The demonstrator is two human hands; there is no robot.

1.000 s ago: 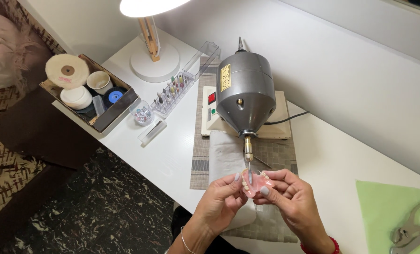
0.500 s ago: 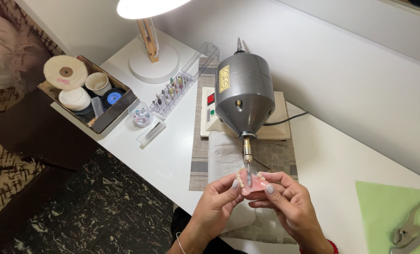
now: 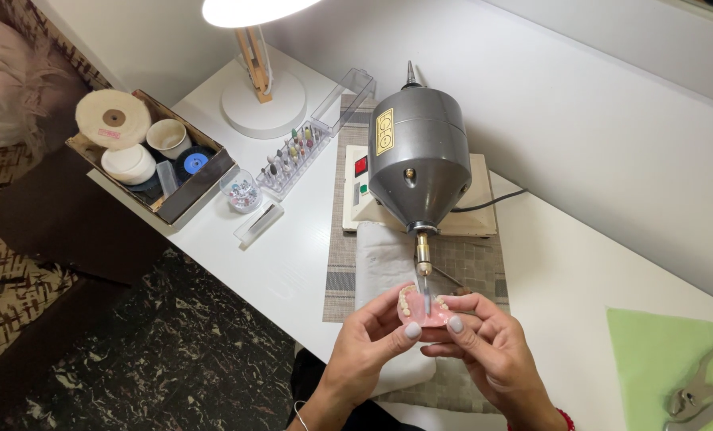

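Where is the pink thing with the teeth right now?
The pink denture sits low in the middle, held between the left hand and right hand, against the grey motor's spinning tip.

Denture (image 3: pixel 423 307) before motor (image 3: pixel 417 160) (on mat (image 3: pixel 344 239))

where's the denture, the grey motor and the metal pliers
pink denture (image 3: pixel 422 310), head view, on its pink base between the thumbs
grey lathe motor (image 3: pixel 417 164), head view, on the middle of its rounded housing
metal pliers (image 3: pixel 701 393), head view, on the handles lying over the green cloth
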